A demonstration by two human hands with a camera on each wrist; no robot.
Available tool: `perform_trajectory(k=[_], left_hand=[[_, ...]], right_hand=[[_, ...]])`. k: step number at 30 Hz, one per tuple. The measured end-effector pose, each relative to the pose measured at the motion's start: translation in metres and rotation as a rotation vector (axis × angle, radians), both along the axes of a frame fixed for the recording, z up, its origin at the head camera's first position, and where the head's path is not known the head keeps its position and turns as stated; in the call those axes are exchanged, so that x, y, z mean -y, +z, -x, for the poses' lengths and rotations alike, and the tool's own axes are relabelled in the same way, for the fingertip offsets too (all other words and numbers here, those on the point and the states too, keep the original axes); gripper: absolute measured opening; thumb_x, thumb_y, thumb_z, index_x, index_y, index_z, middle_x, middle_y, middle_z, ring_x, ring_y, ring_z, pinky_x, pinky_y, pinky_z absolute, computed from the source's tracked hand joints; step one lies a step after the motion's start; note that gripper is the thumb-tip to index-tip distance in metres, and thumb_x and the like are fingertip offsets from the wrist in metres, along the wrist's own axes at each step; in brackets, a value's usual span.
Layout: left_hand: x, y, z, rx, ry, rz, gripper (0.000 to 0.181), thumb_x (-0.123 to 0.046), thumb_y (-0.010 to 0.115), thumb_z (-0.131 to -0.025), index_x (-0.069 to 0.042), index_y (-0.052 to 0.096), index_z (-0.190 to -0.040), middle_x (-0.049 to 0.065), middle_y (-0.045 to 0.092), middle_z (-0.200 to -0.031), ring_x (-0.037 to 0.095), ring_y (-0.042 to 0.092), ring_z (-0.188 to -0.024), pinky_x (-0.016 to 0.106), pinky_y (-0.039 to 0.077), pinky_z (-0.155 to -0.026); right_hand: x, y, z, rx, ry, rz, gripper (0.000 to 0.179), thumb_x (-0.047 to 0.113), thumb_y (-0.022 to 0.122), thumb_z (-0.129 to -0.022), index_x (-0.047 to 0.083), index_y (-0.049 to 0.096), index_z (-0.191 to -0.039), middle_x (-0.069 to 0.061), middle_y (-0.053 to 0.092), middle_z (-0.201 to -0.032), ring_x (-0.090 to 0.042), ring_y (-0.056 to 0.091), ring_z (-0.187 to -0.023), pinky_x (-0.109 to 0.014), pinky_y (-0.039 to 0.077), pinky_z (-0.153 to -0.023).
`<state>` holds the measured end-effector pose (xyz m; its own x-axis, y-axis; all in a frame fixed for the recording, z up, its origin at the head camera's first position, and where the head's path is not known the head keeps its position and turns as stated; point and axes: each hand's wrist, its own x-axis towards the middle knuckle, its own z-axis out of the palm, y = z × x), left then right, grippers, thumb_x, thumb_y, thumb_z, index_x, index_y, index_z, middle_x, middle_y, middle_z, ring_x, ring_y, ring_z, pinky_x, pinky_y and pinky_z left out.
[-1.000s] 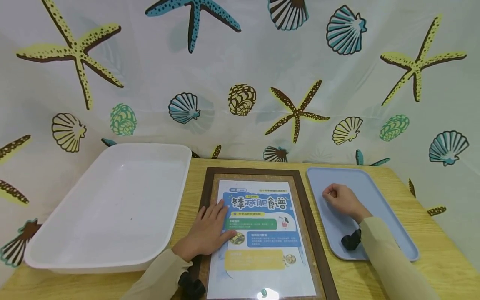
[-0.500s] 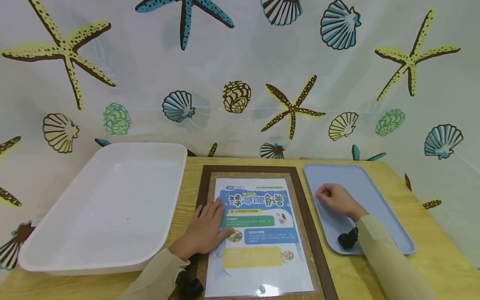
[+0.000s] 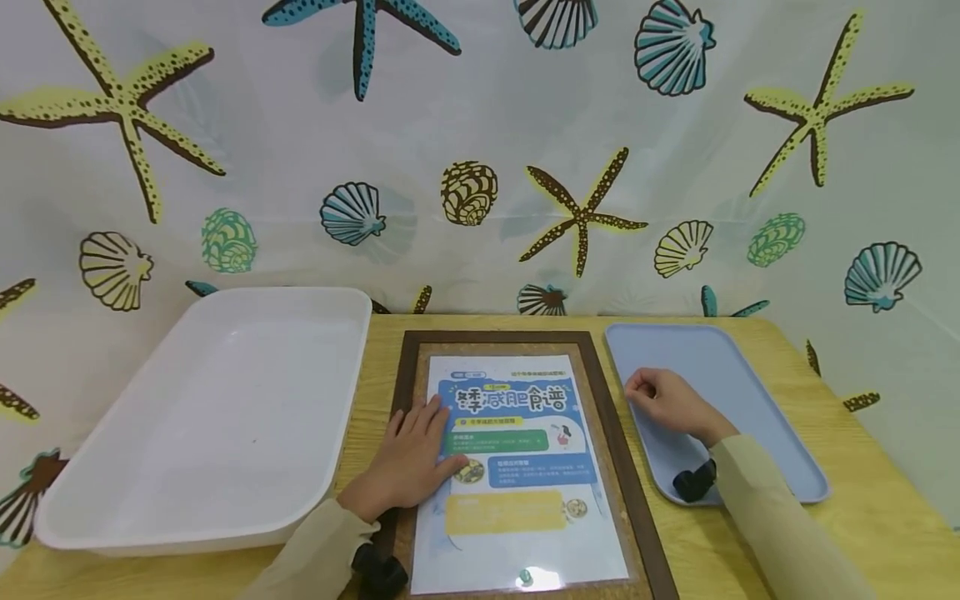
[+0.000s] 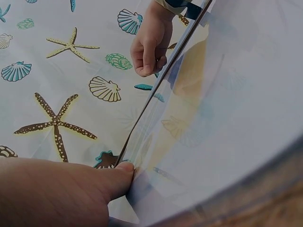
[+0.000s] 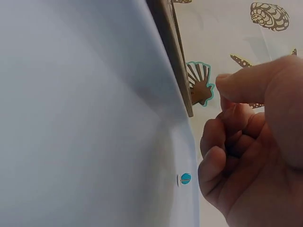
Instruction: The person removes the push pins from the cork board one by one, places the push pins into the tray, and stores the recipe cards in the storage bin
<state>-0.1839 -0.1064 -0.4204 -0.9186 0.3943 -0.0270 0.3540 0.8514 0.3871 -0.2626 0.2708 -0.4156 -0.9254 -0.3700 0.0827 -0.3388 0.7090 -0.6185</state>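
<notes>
In the head view, my left hand (image 3: 408,458) rests with spread fingers on the left part of a printed sheet (image 3: 517,562) in Chinese. The sheet lies on a brown-framed corkboard (image 3: 637,500), with a small green tack (image 3: 525,576) at its bottom edge. My left thumb (image 4: 118,175) presses on the glossy sheet. Over the blue tray's left side, my right hand (image 3: 671,404) is curled, thumb and forefinger tips together. I cannot tell whether something small sits between those tips. A teal round-headed tack (image 5: 186,178) shows in the tray near the rim in the right wrist view.
A large white basin (image 3: 202,417) stands left of the corkboard, close beside my left forearm. The blue tray (image 3: 678,342) lies right of the board on the wooden table (image 3: 892,517). Behind hangs a curtain (image 3: 420,108) printed with shells and starfish.
My right hand has moved slightly left across the tray, towards its left rim, with thumb and forefinger still together. My left hand stays in place on the sheet. The head view has shifted a little.
</notes>
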Motion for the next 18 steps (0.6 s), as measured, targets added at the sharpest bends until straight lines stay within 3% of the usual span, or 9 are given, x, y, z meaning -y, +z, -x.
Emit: perform_trajectory(k=[9, 18], left_hand=[[0.003, 0.002, -0.001, -0.006, 0.004, 0.006, 0.073, -0.039, 0.054, -0.097, 0.007, 0.029, -0.147, 0.026, 0.021, -0.156, 0.045, 0.016, -0.145, 0.063, 0.011, -0.114], [0.001, 0.001, -0.001, 0.012, 0.001, -0.008, 0.073, -0.039, 0.054, -0.097, 0.007, 0.029, -0.147, 0.025, 0.02, -0.157, 0.044, 0.015, -0.145, 0.063, 0.01, -0.114]], right_hand=[[0.008, 0.001, -0.001, -0.006, 0.059, 0.034, 0.008, 0.004, 0.059, -0.092, 0.001, 0.06, -0.085, 0.0, 0.051, -0.071, -0.008, 0.045, -0.064, -0.022, 0.038, -0.059], [0.018, 0.009, -0.016, -0.017, 0.115, 0.003, 0.011, 0.008, 0.065, -0.09, 0.006, 0.058, -0.081, 0.004, 0.048, -0.068, -0.006, 0.043, -0.062, -0.021, 0.038, -0.058]])
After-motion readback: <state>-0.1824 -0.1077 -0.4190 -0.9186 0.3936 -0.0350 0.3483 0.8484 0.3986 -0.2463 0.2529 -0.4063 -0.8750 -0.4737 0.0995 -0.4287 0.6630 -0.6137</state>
